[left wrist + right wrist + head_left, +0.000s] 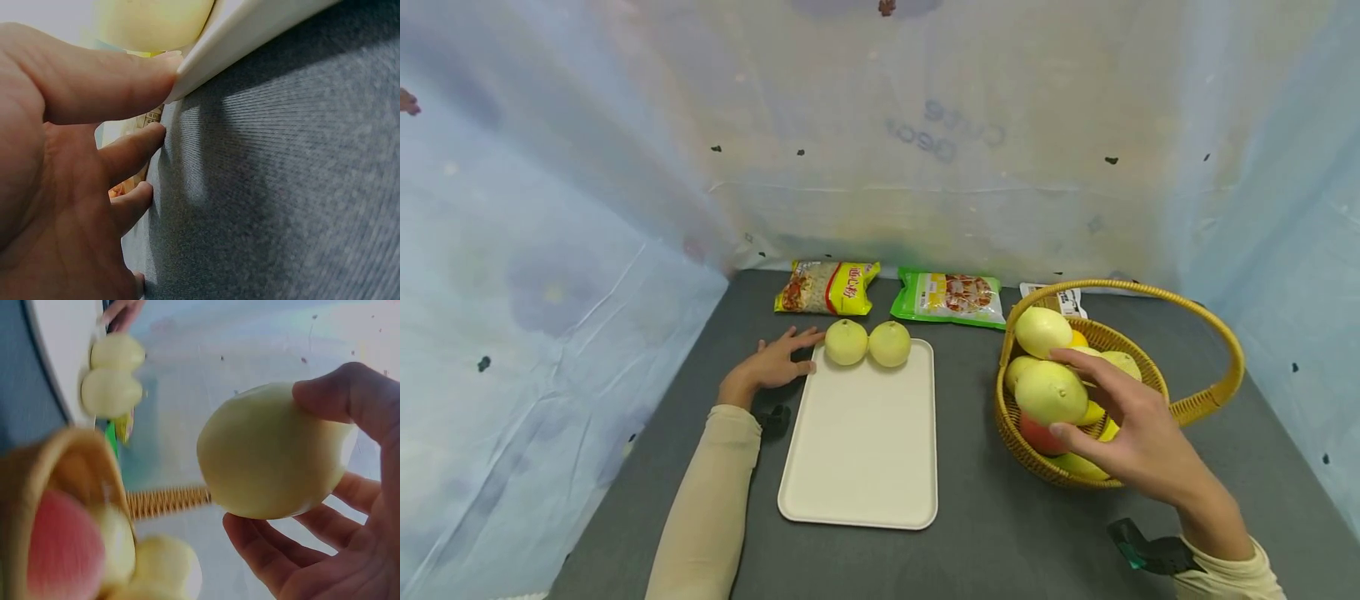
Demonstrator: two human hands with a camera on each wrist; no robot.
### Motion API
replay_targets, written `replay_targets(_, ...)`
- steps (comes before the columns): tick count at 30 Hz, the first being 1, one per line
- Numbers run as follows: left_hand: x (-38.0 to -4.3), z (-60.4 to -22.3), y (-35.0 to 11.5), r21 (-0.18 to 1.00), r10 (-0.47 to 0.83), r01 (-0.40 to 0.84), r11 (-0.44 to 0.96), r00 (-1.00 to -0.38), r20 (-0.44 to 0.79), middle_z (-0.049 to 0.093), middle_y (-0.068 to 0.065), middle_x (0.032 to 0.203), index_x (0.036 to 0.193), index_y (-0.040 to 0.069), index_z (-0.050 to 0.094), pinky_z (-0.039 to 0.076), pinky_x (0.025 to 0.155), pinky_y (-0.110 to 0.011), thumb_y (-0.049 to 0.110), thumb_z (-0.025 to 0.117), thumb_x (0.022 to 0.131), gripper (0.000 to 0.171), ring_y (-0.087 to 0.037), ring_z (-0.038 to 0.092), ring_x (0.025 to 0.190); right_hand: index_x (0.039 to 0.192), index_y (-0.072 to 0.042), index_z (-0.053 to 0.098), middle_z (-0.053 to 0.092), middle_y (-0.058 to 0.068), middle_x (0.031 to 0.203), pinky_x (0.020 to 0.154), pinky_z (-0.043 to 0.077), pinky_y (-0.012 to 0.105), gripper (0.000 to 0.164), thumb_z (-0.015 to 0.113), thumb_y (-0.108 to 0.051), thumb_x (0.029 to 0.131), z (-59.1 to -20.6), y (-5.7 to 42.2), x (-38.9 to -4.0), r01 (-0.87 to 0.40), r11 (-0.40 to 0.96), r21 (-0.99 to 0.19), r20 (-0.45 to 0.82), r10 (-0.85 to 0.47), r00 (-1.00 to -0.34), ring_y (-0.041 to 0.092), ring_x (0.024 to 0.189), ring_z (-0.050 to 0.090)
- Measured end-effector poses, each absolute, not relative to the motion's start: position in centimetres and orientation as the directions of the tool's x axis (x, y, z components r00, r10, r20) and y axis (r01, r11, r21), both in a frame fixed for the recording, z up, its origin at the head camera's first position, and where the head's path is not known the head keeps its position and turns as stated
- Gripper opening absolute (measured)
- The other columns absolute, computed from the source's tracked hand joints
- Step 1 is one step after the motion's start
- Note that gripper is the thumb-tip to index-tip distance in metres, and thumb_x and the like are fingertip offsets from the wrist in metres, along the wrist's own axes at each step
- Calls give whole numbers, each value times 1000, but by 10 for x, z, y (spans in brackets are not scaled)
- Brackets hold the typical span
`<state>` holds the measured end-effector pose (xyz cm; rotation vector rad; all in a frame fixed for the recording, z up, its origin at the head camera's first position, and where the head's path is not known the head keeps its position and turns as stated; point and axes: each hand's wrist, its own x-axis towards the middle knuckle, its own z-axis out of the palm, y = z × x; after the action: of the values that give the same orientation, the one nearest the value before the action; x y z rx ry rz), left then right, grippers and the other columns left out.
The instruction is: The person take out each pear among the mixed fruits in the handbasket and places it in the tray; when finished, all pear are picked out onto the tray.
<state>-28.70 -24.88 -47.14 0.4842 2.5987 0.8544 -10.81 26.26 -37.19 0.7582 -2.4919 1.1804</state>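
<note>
My right hand (1138, 425) holds a round, pale yellow-green pear (1051, 393) between thumb and fingers, over the wicker basket (1153, 379). The right wrist view shows this pear raised beside the basket's side, thumb on one face and fingertips on the opposite one. Inside the basket lie several more pale pears (1042, 332) and a red fruit (65, 547), part hidden by my hand. Two similar pears (846, 342) sit side by side at the far end of the white tray (865, 450). Fingers spread, my left hand (775, 362) rests at the tray's far left corner, its thumb (119, 84) touching the rim.
Behind the tray lie a yellow food bag (827, 287) and a green-edged food bag (951, 297). A smaller packet (1060, 302) is partly hidden behind the basket. The basket's tall handle (1213, 321) arches up and leans right. Pale patterned curtains (962, 192) enclose the grey tabletop (973, 508).
</note>
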Motion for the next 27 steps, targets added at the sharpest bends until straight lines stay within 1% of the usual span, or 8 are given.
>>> replay_targets(2, -287, -471, -249, 620, 426, 207, 757, -875, -229, 20, -14, 183, 173, 17, 37, -15, 120, -87, 23, 65, 112, 68, -49, -1, 170, 155, -12, 61, 67, 0, 143, 101, 56, 12, 84, 92, 8, 79, -374, 251, -114, -581, 493, -648, 459, -355, -814, 3, 119, 67)
replay_targets(6, -286, -470, -249, 626, 425, 202, 753, -876, -229, 20, -14, 183, 173, 17, 37, -15, 121, -86, 23, 65, 112, 68, -48, -1, 170, 152, -16, 63, 69, -1, 140, 101, 58, 16, 79, 94, 2, 82, -377, 229, -127, -596, 447, -667, 454, -390, -801, 7, 117, 70)
replay_targets(10, -287, -471, -249, 633, 426, 198, 748, -875, -230, 20, -14, 183, 174, 18, 36, -16, 121, -86, 23, 66, 111, 69, -47, -1, 170, 153, -15, 63, 68, 2, 145, 103, 58, 18, 75, 94, -4, 85, -379, 207, -138, -618, 408, -672, 455, -431, -779, 10, 122, 70)
replay_targets(15, -287, -471, -249, 632, 425, 199, 749, -876, -227, 20, -13, 184, 174, 18, 37, -16, 121, -85, 23, 66, 111, 69, -47, -1, 170, 155, -14, 62, 68, 3, 148, 103, 60, 22, 74, 93, -9, 88, -382, 179, -152, -632, 344, -694, 442, -489, -752, 13, 124, 71)
replay_targets(21, -287, -470, -248, 635, 423, 195, 747, -877, -228, 20, -12, 184, 173, 19, 37, -17, 122, -85, 23, 67, 111, 69, -46, -1, 171, 158, -19, 60, 66, 3, 152, 109, 59, 29, 76, 93, -12, 90, -388, 149, -165, -601, 271, -752, 410, -521, -749, 17, 132, 68)
replay_targets(27, -287, -470, -248, 629, 414, 190, 754, -881, -230, 20, -11, 184, 173, 20, 38, -17, 122, -84, 23, 67, 111, 69, -46, -1, 171, 155, -9, 62, 67, 7, 151, 106, 62, 33, 74, 94, -13, 88, -398, 121, -181, -581, 246, -776, 394, -531, -750, 24, 131, 70)
